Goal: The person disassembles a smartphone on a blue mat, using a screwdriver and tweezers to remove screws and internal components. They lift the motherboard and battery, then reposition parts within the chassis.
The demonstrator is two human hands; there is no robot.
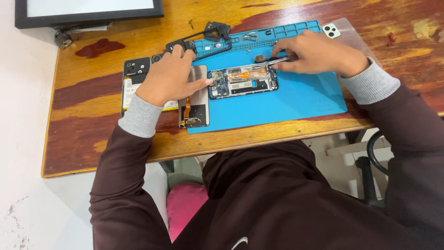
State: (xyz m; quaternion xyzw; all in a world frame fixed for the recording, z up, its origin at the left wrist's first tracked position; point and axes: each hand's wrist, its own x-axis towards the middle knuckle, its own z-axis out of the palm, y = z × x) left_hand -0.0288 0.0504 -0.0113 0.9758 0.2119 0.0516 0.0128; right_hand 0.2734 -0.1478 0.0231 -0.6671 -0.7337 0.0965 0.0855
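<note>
An opened phone body (243, 82) with its circuit boards exposed lies on a blue work mat (286, 99). My left hand (169, 76) rests flat beside it, its thumb pressing the phone's left end. My right hand (317, 53) grips metal tweezers (277, 61), whose tips touch the top of the phone near an orange flex strip. A detached screen panel (194, 104) with an orange ribbon lies under my left hand, at the mat's left edge.
Another opened phone with a battery (135, 78) lies left of my hand on the wooden table (92, 139). A black phone frame (208, 34), small parts in the mat's tray slots (249, 37), a pale green back cover (331, 30) and a framed panel (88, 11) lie farther back.
</note>
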